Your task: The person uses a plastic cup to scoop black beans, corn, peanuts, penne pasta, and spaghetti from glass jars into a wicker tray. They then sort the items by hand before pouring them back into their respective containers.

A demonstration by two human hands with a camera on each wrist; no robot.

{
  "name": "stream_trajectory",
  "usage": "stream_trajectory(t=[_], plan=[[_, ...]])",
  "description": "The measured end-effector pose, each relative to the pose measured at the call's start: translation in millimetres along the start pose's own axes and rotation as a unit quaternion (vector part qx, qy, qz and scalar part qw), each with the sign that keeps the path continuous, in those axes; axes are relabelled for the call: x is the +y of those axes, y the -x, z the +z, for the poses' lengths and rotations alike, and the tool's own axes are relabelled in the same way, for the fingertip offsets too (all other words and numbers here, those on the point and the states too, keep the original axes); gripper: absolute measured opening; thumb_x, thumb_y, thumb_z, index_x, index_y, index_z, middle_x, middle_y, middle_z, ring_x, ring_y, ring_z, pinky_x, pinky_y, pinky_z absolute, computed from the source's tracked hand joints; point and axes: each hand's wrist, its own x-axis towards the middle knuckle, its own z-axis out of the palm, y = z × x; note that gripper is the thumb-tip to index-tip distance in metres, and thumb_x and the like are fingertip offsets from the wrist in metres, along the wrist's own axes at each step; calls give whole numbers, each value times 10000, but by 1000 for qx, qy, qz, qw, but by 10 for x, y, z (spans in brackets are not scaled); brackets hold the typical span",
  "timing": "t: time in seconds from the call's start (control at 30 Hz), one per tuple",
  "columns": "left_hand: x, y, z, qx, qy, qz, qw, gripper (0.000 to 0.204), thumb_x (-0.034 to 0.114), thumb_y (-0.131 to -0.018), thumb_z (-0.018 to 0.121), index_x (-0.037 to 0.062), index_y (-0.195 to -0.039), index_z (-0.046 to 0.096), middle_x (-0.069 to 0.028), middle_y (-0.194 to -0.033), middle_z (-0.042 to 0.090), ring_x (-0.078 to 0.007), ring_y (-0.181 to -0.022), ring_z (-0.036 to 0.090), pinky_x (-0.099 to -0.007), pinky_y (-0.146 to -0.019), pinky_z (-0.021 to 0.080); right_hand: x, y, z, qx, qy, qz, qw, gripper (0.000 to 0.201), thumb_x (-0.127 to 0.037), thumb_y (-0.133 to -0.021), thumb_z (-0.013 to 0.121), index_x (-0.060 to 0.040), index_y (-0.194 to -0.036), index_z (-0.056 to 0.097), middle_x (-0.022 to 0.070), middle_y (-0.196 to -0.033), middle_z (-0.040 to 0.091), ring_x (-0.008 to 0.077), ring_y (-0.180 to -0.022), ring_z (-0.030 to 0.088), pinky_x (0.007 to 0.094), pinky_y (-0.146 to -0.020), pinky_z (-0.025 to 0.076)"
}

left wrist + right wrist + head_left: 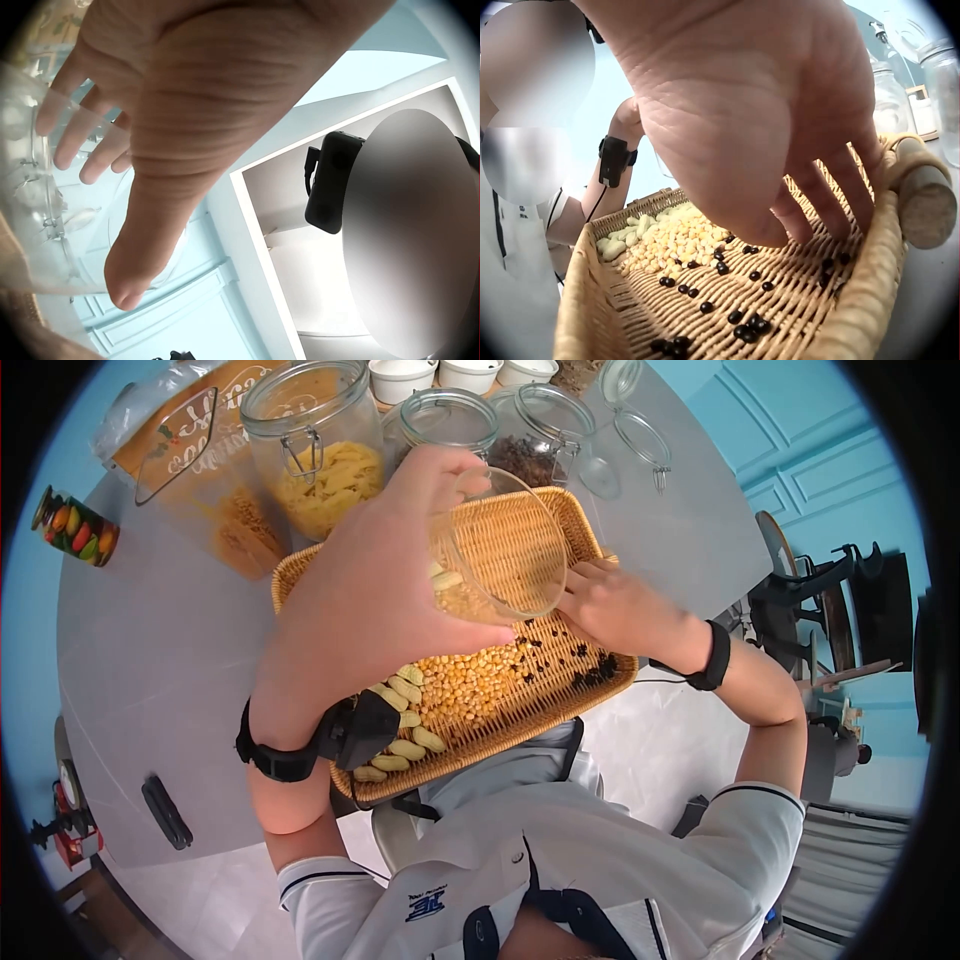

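Observation:
My left hand [375, 575] grips a clear container [535, 545], tilted over the wicker basket [583, 525]. In the left wrist view its thumb and fingers spread around the clear wall [19, 172]. My right hand [618, 608] reaches over the basket's right end. Its fingers [832, 202] extend down into the basket, close to the woven end wall, with nothing seen between them. Within the basket lie peanuts in shells [405, 748] at the left, yellow corn kernels [465, 690] in the middle and black beans [600, 668] at the right. The container hides part of the basket.
Behind the basket stand a clip-top jar of pasta [335, 480], more glass jars [535, 445] and white ramekins [402, 378]. A clear bin [235, 525] and a jar of colourful contents [75, 528] are at left. A black object [166, 812] lies on the grey table [150, 690].

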Motion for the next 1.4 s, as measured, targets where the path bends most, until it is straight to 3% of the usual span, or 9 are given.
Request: stream_trajectory(t=[0.1, 0.2, 0.4, 0.67, 0.9, 1.2, 1.4], plan=[[-9, 6, 3, -2, -16, -1, 1000, 921, 104, -601, 941, 28, -1386, 465, -126, -1355, 595, -259, -1329, 549, -363, -1137, 417, 71, 43, 59, -4, -34, -56, 998, 250, -195, -824, 681, -37, -1011, 632, 111, -1013, 633, 285, -975, 635, 404, -842, 521], [-31, 9, 1, -1, -34, 0, 999, 916, 104, -593, 937, 35, -1380, 473, -121, -1338, 608, -250, -1318, 559, -353, -1125, 422, 21, 135, 12, -69, -91, -64, 991, 301, -224, -793, 725, -42, -1013, 629, 96, -1014, 608, 276, -994, 607, 413, -861, 510], [-56, -1, 26, -5, -58, 1, 998, 901, 151, -587, 937, 49, -1364, 491, -113, -1308, 630, -242, -1276, 584, -348, -1095, 432, 44, 230, -84, -112, -183, -111, 970, 378, -158, -687, 830, -75, -990, 619, 67, -1020, 559, 268, -1005, 582, 410, -839, 520], [-117, -7, 22, 1, -77, 14, 997, 896, 171, -591, 935, 54, -1360, 490, -119, -1301, 635, -264, -1263, 592, -353, -1086, 436, 71, 190, -103, -162, -181, -139, 960, 276, -54, -680, 773, -67, -900, 607, 47, -990, 566, 271, -1004, 585, 401, -845, 552], [-120, -8, 8, -9, -78, 1, 997, 885, 167, -598, 923, 49, -1358, 487, -117, -1296, 632, -270, -1242, 594, -352, -1069, 438, 89, 183, -79, -118, -134, -170, 969, 80, -55, -768, 685, -50, -819, 624, 49, -958, 576, 250, -999, 611, 365, -814, 579], [-89, 25, -5, -22, -56, -27, 998, 879, 195, -618, 921, 53, -1365, 480, -122, -1302, 614, -274, -1233, 586, -360, -1057, 441, 218, 163, 37, -84, -146, -156, 973, 143, -46, -698, 710, -6, -782, 602, 72, -914, 542, 264, -978, 605, 398, -791, 570], [-111, 25, 35, -11, -58, -19, 998, 892, 207, -625, 929, 59, -1379, 476, -119, -1304, 610, -277, -1231, 586, -371, -1052, 449, 141, 152, 19, -71, -81, -141, 984, 94, -6, -747, 684, -14, -828, 637, 55, -963, 593, 263, -1016, 630, 347, -802, 600]])
